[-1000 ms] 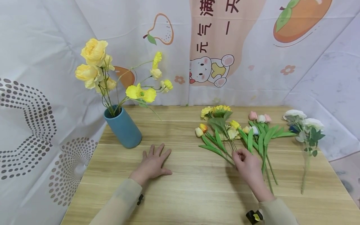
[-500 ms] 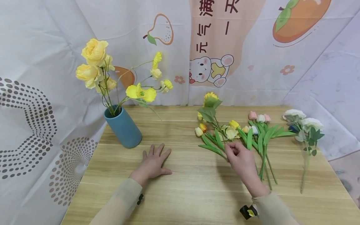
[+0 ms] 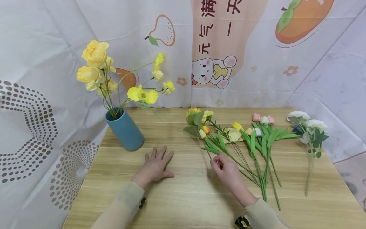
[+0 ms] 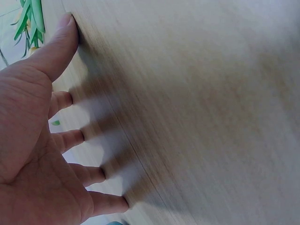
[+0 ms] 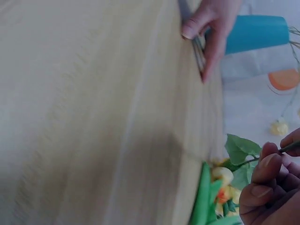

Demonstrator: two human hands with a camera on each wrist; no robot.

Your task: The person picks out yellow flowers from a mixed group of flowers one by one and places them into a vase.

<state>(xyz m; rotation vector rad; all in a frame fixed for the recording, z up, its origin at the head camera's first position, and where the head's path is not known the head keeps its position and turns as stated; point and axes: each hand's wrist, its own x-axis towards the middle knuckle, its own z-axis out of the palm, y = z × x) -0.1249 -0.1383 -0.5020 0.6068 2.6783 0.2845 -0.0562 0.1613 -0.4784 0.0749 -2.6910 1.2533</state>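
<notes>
My right hand [image 3: 227, 170] pinches the thin stem of a yellow sunflower [image 3: 193, 112] between thumb and fingers. The flower's head and broad green leaves [image 5: 241, 149] extend beyond the fingers, toward the back of the table. Spread flat, my left hand [image 3: 155, 167] rests on the wooden table with only its fingertips and thumb plainly touching in the left wrist view. A blue vase [image 3: 125, 131] stands beyond it at the left, leaning in the picture. Yellow roses [image 3: 95, 54] and yellow poppies [image 3: 143, 94] rise from its mouth.
Several tulips [image 3: 264, 136] with green leaves lie right of my right hand, next to a pale yellow flower [image 3: 234, 135]. White roses [image 3: 317, 125] lie at the far right. A printed cloth [image 3: 171, 63] hangs behind the table [image 3: 183, 203].
My right hand has drawn the sunflower out from among the lying flowers and carried it left, lifting it and then lowering its head. The left hand has stayed in place.
</notes>
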